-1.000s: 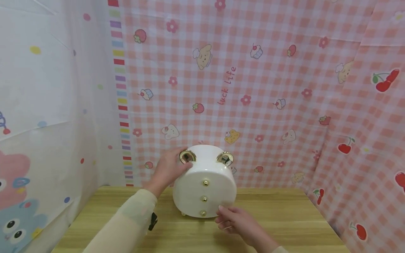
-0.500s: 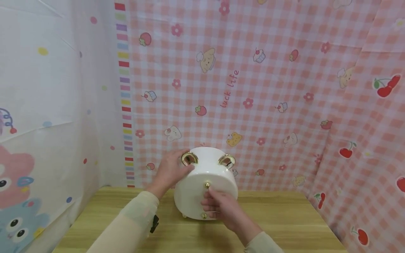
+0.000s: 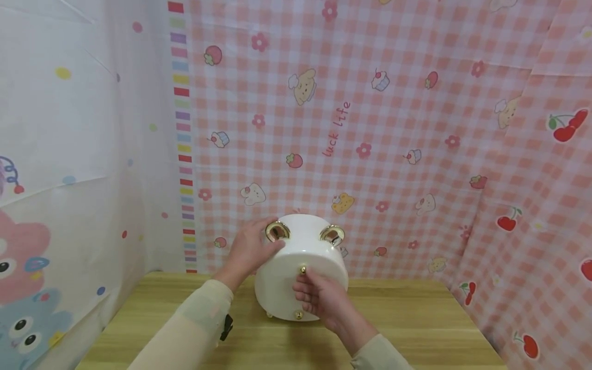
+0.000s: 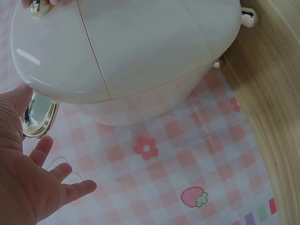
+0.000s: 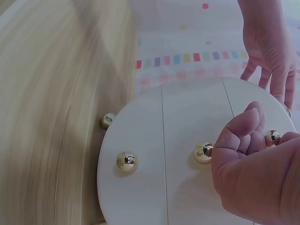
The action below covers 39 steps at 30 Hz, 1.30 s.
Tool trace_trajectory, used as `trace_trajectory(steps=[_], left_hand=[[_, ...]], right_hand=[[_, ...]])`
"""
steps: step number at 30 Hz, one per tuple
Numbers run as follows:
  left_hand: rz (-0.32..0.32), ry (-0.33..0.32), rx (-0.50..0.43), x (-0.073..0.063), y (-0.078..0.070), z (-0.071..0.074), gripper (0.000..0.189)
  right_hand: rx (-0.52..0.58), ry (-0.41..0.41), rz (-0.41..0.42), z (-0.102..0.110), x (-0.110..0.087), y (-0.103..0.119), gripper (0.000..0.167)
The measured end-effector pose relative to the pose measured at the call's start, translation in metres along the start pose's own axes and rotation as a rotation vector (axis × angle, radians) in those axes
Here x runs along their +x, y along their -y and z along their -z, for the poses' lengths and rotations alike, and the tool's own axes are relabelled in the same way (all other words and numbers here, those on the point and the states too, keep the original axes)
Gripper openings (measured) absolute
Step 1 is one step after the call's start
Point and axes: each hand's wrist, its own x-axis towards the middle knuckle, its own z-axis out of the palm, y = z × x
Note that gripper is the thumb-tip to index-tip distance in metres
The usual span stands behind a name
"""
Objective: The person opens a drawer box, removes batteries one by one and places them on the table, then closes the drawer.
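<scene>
The white box stands upright on the wood-grained surface, near its back edge — its rounded front faces the person, with gold knobs in a row up the middle. It shows no clear long axis; the knob row runs upright, and the seams between the drawers run from side to side.

The top knob lies at the very tips of the right hand, pinched between thumb and finger, with the box straight ahead of them. This hand is the nearer to the knobs; it is turned thumb uppermost, its other fingers curled in front of the middle knob, and the forearm slants in from the lower right. The bottom knob is free below.

The left hand reaches up the box's left side and holds the left gold ear between thumb and first finger, the latter partly hidden; the remaining fingers spread loose behind — touching nothing that shows. The right gold ear is untouched.

Beyond hang a pink checked cloth and, to the left, a white dotted cloth.
</scene>
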Motion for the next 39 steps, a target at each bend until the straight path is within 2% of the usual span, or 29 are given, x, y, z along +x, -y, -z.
trace_trajectory(steps=[19,32,39], left_hand=[[0.003,-0.011,0.003,-0.0010,-0.0015,-0.0006,0.064],[0.003,-0.005,0.013,-0.0014,0.0000,-0.0002,0.064],[-0.015,0.018,0.049,-0.0028,0.0013,0.0021,0.074]], right_hand=[[0.051,-0.079,-0.026,-0.0048,0.0047,0.0022,0.041],[0.092,-0.089,-0.023,-0.0066,0.0015,0.0031,0.032],[0.091,-0.082,-0.021,-0.0076,-0.0023,0.0044,0.031]])
